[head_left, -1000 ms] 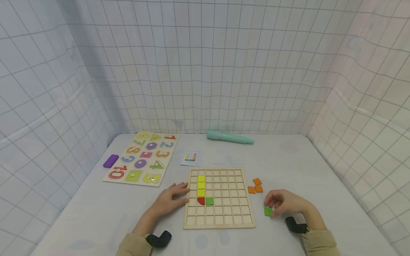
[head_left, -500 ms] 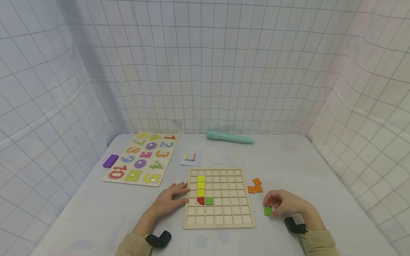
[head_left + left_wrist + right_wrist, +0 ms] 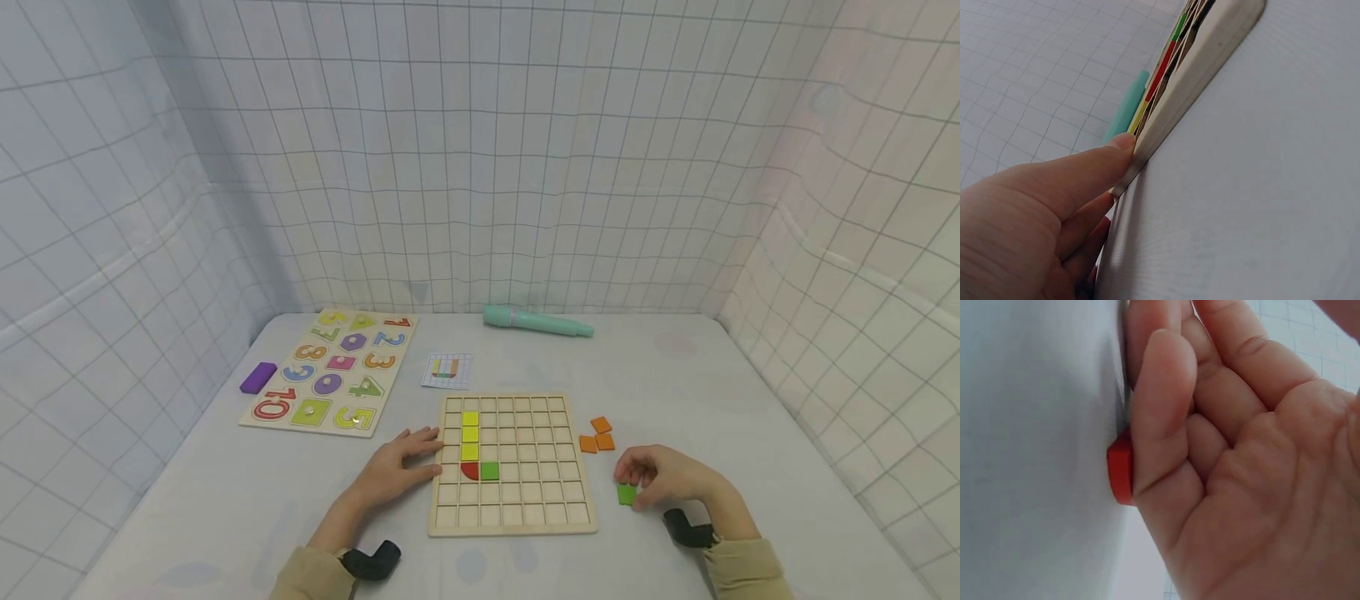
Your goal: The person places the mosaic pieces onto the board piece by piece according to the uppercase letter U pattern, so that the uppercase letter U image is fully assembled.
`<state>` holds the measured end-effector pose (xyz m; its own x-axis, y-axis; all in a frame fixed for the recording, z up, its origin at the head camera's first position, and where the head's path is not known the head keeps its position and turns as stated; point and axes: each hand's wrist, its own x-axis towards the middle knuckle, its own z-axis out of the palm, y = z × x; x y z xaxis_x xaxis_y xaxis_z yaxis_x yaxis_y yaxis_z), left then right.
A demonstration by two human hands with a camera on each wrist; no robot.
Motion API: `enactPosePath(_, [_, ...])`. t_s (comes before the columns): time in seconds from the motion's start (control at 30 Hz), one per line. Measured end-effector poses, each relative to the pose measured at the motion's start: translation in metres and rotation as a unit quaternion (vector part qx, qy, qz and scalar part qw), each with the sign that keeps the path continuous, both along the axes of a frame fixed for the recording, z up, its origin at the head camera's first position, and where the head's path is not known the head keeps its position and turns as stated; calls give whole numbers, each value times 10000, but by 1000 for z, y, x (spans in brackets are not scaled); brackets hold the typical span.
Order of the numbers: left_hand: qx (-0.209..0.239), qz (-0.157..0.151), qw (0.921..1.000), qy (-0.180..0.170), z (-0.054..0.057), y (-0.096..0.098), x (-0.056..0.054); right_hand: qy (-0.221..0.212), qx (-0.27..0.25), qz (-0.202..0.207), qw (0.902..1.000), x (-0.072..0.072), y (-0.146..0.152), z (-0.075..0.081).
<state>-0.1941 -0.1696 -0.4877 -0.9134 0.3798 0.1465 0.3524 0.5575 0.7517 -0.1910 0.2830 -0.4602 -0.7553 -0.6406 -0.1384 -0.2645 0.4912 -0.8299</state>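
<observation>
My left hand (image 3: 397,467) rests on the table at the left edge of a wooden grid board (image 3: 512,531), thumb and fingertips touching the rim. In the board sit a column of yellow square tiles (image 3: 470,434), a red quarter-round tile (image 3: 471,472) and a green square tile (image 3: 490,472). My right hand (image 3: 671,473) is low over the table to the right, its thumb and forefinger at opposite edges of a loose green square tile (image 3: 627,495). Against the little finger in the right wrist view shows a red piece (image 3: 1120,465), hidden by the hand in the head view.
Orange square tiles (image 3: 605,442) lie between board and right hand. Behind the board is a pattern card (image 3: 447,372); farther back lies a teal pen-shaped object (image 3: 538,322). A number-and-shape puzzle (image 3: 330,375) and a purple block (image 3: 258,378) are at left.
Both hands keep nearly the same places. The right hand has shifted very slightly left, its fingers still at the loose green tile.
</observation>
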Motion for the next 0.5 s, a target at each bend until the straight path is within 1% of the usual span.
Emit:
enactPosePath(0.13, [11, -2, 10000, -14, 0, 0, 0, 15, 102, -114, 9999, 0, -2, 1])
enactPosePath(0.33, [31, -32, 10000, -18, 1, 0, 0, 82, 181, -387, 9991, -1, -8, 0])
enactPosePath(0.5, [1, -41, 10000, -8, 1, 0, 0, 315, 410, -653, 9965, -2, -12, -3])
